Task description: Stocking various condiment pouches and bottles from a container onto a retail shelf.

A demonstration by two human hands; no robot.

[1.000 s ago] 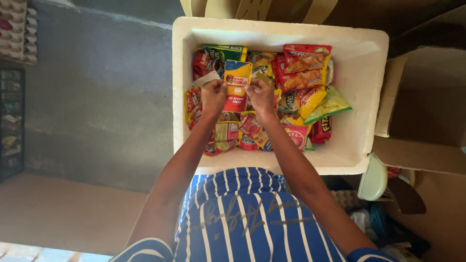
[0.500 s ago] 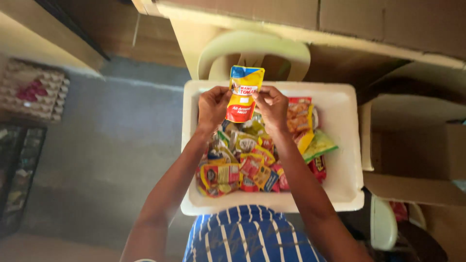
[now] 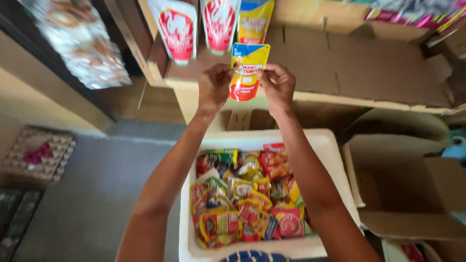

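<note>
Bare forearms — blue-and-white striped garment (image 3: 253, 255) below.

Both arms reach up and forward, left hand (image 3: 214, 89) and right hand (image 3: 277, 87) raised close together, fingers seemingly pinched.

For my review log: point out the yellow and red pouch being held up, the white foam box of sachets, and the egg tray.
Yellow and red pouch (image 3: 246, 73), head view, its middle.
White foam box (image 3: 335, 160), head view, right wall.
Egg tray (image 3: 41, 155), head view, its centre.

Yellow-red pouch (image 3: 247, 72) held high; colourful sachets (image 3: 245, 199) fill white box (image 3: 335, 160).
</note>
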